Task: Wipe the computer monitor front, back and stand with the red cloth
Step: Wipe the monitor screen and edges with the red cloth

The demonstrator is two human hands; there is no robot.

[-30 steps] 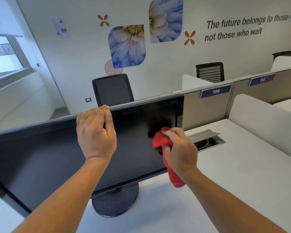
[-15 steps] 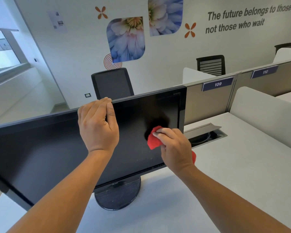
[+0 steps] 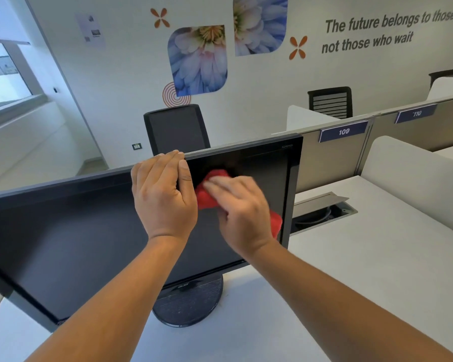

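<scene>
Since a second ago the right hand [image 3: 242, 212] has swept the red cloth [image 3: 207, 197] up and leftward across the monitor [image 3: 76, 244] screen, from near its right edge to just beside the left thumb. So I judge we're mid front-wipe: right part covered, the wide stretch left of the left hand [image 3: 165, 197] not yet done, back and stand [image 3: 188, 304] still to come. Left fingers [image 3: 165, 159] stay hooked together over the top edge with the thumb on the front, clamping the monitor steady. Right fingers [image 3: 220, 184] lie fairly straight, slightly apart, pressing the cloth to the glass. The right hand is motion-blurred, so I can't tell if the thumb pinches the cloth. Most of the cloth is under the palm. The monitor's back is hidden, its left end is cut off, and the stand is partly covered where it sits on the bench [image 3: 351, 270].
</scene>
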